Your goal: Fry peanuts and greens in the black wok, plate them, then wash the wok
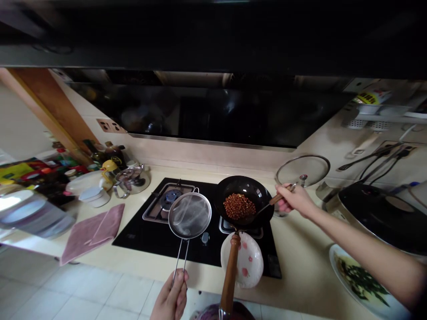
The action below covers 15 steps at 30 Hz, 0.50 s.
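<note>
Two grips: left fingers (182, 291) on strainer (190, 215), right fingers (284, 206) on spatula (275, 199) (apparently; tip unclear).

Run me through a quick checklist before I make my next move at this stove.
1. Strainer held by its handle in the left hand: ok.
2. Wooden-handled utensil gripped in the right hand, its far end in the wok: ok.
3. Lid off the wok: ok, it stands behind and to the right.
4. Pink cloth off the hob: ok, it lies on the counter to the left.
5. Flame under the wok: cannot tell, the wok hides it.
</note>
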{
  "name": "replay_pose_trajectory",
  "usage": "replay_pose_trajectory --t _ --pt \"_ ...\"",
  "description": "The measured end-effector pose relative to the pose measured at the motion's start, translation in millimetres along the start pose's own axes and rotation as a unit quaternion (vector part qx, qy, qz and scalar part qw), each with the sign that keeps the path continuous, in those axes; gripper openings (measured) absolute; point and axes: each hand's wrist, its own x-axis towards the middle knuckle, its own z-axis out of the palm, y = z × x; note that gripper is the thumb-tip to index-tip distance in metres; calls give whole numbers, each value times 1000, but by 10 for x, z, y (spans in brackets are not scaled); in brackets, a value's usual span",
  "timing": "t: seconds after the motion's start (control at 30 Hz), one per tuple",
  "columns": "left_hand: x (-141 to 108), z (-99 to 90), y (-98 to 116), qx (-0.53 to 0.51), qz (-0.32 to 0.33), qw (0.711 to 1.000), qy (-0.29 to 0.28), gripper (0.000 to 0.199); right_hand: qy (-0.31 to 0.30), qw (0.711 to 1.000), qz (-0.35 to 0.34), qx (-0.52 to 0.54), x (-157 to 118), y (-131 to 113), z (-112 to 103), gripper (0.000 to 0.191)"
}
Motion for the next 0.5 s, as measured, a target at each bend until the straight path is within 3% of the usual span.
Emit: replay_pose_trajectory --t 0.1,0.17,0.23,0.4,0.5 --pt "34 -11 -6 -3 -10 1000 -4 61 8 998 -7 65 61 112 323 22" --pt "29 0 14 2 -15 1000 -15 59 8 997 -26 68 88 104 380 19" --pt "1 20 45 9 -14 1000 -21 56 0 998 -54 45 102 42 259 16" --pt "-60 50 82 6 -15 1000 -20 56 11 985 -125 -122 103 -52 -330 10" --pt "-38 53 56 -8 -31 999 -3 60 40 988 -111 -96 142 98 -349 12"
